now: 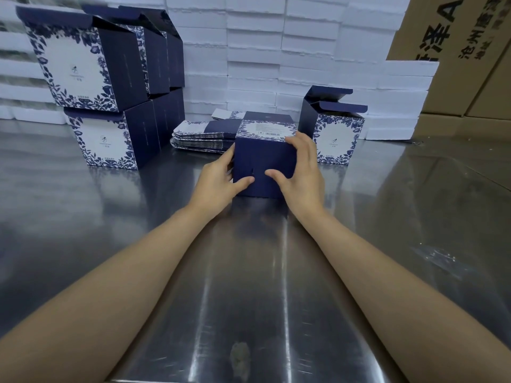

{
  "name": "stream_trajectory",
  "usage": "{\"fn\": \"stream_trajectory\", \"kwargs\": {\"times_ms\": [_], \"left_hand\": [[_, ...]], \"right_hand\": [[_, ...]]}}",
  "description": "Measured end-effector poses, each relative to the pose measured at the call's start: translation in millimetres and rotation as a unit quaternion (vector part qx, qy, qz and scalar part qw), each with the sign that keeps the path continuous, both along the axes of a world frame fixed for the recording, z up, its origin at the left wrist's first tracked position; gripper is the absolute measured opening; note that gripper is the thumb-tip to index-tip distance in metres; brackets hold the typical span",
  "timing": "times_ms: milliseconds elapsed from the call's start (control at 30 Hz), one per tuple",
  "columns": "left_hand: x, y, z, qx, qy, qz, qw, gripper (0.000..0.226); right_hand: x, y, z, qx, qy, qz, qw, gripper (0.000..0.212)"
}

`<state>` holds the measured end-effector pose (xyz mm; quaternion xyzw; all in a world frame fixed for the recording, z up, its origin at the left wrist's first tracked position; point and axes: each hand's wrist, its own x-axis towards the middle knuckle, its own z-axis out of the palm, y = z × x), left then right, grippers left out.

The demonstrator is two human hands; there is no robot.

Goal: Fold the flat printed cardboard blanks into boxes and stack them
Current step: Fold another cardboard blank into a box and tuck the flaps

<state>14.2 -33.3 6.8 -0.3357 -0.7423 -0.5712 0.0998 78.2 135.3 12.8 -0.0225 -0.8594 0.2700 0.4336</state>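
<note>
Gripping the box [264, 158] toward the far edge of the bench [387, 217], with my left hand [217, 179] and right hand [302, 172] clamped on its sides, I think both thumbs should press the near face evenly, without crushing the corners.

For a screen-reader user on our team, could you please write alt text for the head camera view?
A person's left hand and right hand grip a navy cardboard box on a steel table, thumbs pressed on its near face. Behind it lies a pile of flat blanks; an open-topped box stands to its right and stacked boxes to its left.
</note>
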Motion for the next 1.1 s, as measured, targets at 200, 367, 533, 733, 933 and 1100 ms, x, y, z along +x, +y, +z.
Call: {"fn": "stream_trajectory", "kwargs": {"times_ms": [200,367,533,733,933,1100], "left_hand": [[2,1,2,0.016,0.036,0.096,0.995,0.049],[7,5,4,0.009,0.044,0.165,0.985,0.050],[11,8,6,0.011,0.051,0.208,0.977,0.045],[11,10,5,-0.011,0.071,0.236,0.969,0.044],[9,10,4,-0.018,0.081,0.247,0.966,0.045],[6,11,1,-0.034,0.091,0.248,0.964,0.047]], "right_hand": [[3,-9,1,0.078,0.018,-0.032,0.996,0.056],[4,-11,3,0.087,0.026,-0.046,0.995,0.051],[5,-13,6,0.101,0.024,-0.078,0.992,0.050],[5,-17,8,0.120,0.008,-0.105,0.987,0.048],[4,-17,8,0.135,-0.002,-0.122,0.983,0.049],[4,-15,5,0.127,0.007,-0.100,0.987,0.048]]}}
